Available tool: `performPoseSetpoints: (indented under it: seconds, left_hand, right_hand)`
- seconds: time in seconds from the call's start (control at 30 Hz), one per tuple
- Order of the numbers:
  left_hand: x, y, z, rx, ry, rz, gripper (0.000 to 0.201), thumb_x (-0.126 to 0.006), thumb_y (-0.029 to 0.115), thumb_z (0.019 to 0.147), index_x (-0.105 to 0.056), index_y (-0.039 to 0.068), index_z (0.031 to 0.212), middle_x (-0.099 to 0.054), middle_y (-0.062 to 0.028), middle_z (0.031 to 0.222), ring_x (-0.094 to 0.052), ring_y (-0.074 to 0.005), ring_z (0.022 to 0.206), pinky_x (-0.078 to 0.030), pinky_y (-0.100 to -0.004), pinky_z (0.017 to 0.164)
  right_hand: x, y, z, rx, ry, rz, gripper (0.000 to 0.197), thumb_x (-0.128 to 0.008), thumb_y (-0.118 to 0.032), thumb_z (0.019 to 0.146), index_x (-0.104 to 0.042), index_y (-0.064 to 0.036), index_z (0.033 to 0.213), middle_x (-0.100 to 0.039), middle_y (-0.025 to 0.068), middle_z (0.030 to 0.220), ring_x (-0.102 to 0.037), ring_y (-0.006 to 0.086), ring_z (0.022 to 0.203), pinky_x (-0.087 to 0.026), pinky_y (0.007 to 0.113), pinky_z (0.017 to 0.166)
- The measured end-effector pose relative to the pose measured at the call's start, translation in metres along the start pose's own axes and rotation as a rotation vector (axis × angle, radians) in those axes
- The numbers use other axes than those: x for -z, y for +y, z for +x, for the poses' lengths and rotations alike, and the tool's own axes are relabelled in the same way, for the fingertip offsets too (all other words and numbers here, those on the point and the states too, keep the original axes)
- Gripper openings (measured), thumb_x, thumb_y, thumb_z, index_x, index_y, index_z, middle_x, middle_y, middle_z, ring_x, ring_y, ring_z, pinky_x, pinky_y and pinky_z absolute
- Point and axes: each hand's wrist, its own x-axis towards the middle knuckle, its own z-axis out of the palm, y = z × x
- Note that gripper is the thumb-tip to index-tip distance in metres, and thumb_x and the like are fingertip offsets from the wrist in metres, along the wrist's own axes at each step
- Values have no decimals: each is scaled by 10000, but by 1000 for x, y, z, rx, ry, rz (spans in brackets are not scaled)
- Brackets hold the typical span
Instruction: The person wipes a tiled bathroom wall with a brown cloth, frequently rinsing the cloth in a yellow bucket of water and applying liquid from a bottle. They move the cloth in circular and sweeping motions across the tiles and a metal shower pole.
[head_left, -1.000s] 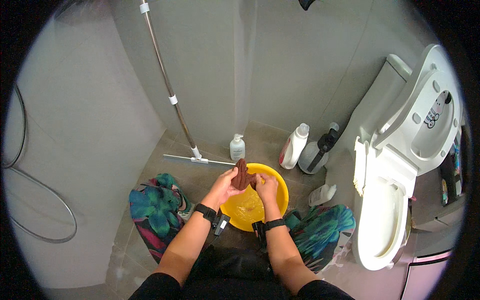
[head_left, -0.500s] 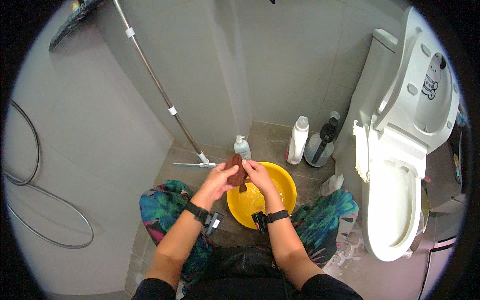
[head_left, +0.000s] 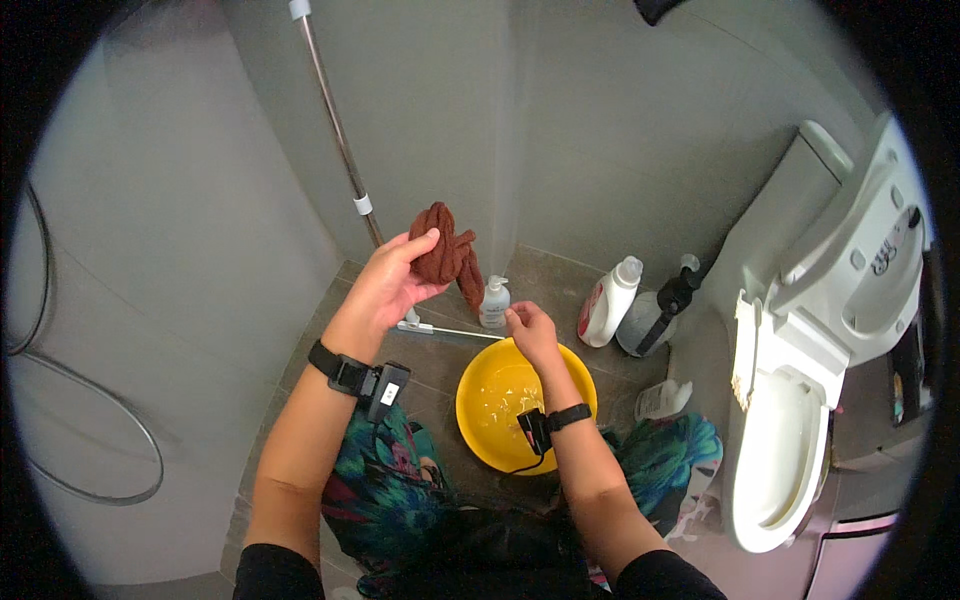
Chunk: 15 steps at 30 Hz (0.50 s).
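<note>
Head view, grey-tiled bathroom floor (head_left: 560, 275), L hand (head_left: 392, 285) gripping twisted brown cloth (head_left: 445, 255), R hand (head_left: 532, 330) loosely curled, empty, over yellow basin (head_left: 480, 425) rim, toilet (head_left: 800, 420) at right.

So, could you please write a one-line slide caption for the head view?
Left hand lifts a twisted brown cloth above a yellow basin, right hand beside it.

A small clear pump bottle (head_left: 494, 302) stands on the grey tiled floor beside a long-handled squeegee (head_left: 345, 170) leaning on the wall. Right of it stand a white detergent bottle (head_left: 607, 303) and a dark-headed spray bottle (head_left: 655, 310), near a white toilet (head_left: 800, 400) with raised lid. A hose (head_left: 60, 400) loops along the left wall.
</note>
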Motion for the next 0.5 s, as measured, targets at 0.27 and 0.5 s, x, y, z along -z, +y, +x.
performPoseSetpoints:
  seconds: [0.27, 0.5]
  left_hand:
    - [67, -11, 64, 21, 138, -73, 488, -883, 391, 1303, -788, 111, 1691, -923, -109, 1537, -884, -272, 1389, -693, -540, 1178]
    - [81, 4, 74, -25, 204, -107, 502, -852, 382, 1322, -779, 110, 1738, -912, -108, 1606, -876, -284, 1460, -672, -548, 1247]
  right_hand:
    - [-95, 18, 169, 210, -143, -580, 332, -881, -306, 1241, -862, -38, 1437, -947, 225, 1188, -902, 400, 1070, -716, 543, 987]
    - [-97, 88, 245, 247, -181, -778, 342, -856, -258, 1225, -829, -46, 1492, -931, 276, 1233, -887, 482, 1137, -712, 603, 1031]
